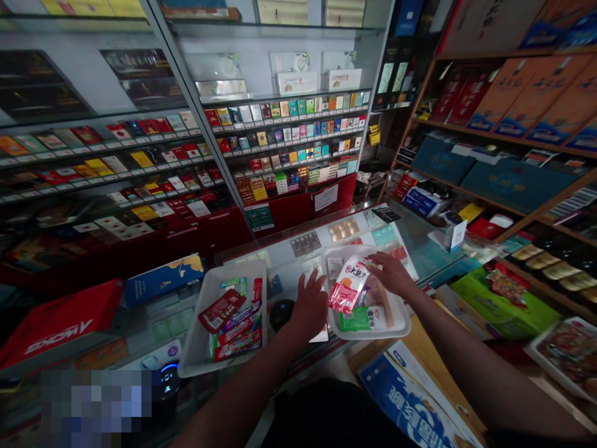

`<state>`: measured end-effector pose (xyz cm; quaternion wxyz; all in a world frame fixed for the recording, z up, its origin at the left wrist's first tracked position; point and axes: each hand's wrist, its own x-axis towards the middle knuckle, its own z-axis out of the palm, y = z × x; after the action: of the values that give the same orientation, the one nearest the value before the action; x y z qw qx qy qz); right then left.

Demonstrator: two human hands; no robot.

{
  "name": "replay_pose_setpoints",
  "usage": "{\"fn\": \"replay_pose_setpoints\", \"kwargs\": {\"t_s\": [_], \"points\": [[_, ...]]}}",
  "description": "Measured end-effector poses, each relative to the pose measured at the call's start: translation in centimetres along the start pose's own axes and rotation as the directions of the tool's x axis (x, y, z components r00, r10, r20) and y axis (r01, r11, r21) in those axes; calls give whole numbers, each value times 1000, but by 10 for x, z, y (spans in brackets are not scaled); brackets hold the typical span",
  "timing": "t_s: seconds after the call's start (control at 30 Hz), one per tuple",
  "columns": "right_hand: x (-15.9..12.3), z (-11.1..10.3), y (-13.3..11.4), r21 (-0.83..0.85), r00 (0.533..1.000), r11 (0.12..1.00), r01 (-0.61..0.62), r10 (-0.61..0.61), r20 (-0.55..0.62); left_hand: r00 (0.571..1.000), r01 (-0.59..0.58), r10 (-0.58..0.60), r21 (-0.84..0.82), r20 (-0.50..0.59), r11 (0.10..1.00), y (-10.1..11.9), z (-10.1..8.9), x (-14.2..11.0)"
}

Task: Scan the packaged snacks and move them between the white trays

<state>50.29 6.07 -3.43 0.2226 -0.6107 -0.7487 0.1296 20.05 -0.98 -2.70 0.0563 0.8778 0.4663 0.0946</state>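
Holding a red-and-white snack packet (349, 284) tilted above a white plastic tray (401, 325), with the right hand (390, 274) partly closed on its upper end; spreading the left hand (310, 305) open and apparently empty just beside that tray's rim; showing a green packet (355, 319) lying inside; keeping a second white plastic tray (237, 267) nearby on the glass surface (298, 264), loaded with a red packet (222, 310) and assorted striped wrapped bars (237, 336).

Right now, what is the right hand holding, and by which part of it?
The right hand appears to pinch a red-and-white snack packet by its top end. The left hand appears to hold nothing.
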Motion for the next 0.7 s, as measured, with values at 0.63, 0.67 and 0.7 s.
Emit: {"fn": "replay_pose_setpoints", "kwargs": {"t_s": [0.63,0.67,0.7], "points": [[-31,6,39,-258,982,950,175,-149,120,994,58,-44,-133,101,989,62,57,-11],[-31,6,37,-257,981,950,180,-156,114,994,60,-49,-124,93,990,61,57,-13],[-29,6,35,-252,981,950,183,-162,103,995,58,-49,-117,82,991,60,56,-15]]}}
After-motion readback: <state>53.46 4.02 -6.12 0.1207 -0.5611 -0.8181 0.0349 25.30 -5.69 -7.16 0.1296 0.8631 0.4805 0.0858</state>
